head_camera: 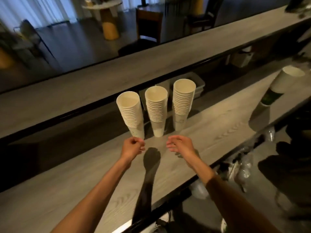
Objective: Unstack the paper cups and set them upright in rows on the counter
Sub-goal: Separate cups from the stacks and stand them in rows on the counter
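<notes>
Stacks of paper cups stand upright on the counter (210, 132): left stack (131, 113) just beyond the left hand (133, 147), fingers curled, empty; right hand (180, 145), loosely spread, sits nearer the middle stack (156, 111).

The base of the left stack of cups (130, 113) is sitting just behind the left hand (133, 146), and whether the curled fingers are touching it is not showing. The middle stack (156, 111) and the right stack (183, 105) are hiding part of a grey bin (198, 85) behind them. At the right edge another stack of cups (284, 84) is blurring, its lower part fading into dark green. Under the counter (67, 190) edge, clear plastic items (244, 167) are smearing beyond recognition. Both forearms are running off the bottom edge, and the far chairs (148, 22) are blurring.
</notes>
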`<move>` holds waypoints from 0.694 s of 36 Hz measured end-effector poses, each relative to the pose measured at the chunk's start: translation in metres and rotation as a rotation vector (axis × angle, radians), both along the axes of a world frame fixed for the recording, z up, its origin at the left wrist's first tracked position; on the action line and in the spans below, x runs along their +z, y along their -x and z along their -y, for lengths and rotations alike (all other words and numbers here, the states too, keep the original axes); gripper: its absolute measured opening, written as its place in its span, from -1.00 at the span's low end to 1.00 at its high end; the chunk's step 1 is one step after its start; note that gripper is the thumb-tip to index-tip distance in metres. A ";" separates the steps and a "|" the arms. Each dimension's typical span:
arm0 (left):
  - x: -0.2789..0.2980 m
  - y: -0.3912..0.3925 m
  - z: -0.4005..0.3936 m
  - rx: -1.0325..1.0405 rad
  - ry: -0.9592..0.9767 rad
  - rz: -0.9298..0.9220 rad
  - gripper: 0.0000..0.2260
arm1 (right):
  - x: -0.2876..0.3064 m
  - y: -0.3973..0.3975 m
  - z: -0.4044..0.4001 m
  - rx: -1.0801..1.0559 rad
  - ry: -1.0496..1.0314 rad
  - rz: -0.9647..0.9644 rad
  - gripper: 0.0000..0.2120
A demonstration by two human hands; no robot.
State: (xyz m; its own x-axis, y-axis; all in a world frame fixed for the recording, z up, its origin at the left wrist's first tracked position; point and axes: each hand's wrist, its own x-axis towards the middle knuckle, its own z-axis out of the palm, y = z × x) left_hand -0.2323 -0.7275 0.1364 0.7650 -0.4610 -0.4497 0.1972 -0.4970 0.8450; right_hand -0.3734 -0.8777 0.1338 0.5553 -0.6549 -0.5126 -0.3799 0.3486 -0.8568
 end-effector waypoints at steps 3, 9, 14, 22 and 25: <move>-0.021 -0.035 -0.012 0.137 -0.096 -0.006 -0.74 | -0.010 -0.041 -0.006 0.061 -0.017 -0.050 -0.83; -0.028 -0.069 0.000 0.248 -0.084 0.149 -0.04 | -0.023 -0.083 -0.013 0.132 0.001 -0.138 -0.87; -0.024 -0.082 0.023 0.129 0.088 0.376 0.06 | -0.020 -0.084 -0.013 0.207 0.028 -0.185 -0.83; -0.013 -0.080 0.043 0.156 0.180 0.527 -0.10 | -0.016 -0.063 0.000 0.288 0.095 -0.185 -0.83; -0.009 -0.069 0.025 0.185 0.217 0.539 -0.14 | -0.010 -0.058 0.003 0.329 0.168 -0.168 -0.87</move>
State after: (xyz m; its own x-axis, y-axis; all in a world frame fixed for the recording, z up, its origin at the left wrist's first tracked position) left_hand -0.1636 -0.7523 0.1278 0.9348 -0.3368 0.1124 -0.2197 -0.3002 0.9282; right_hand -0.3150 -0.8803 0.1236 0.6672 -0.5385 -0.5147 -0.5873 0.0449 -0.8081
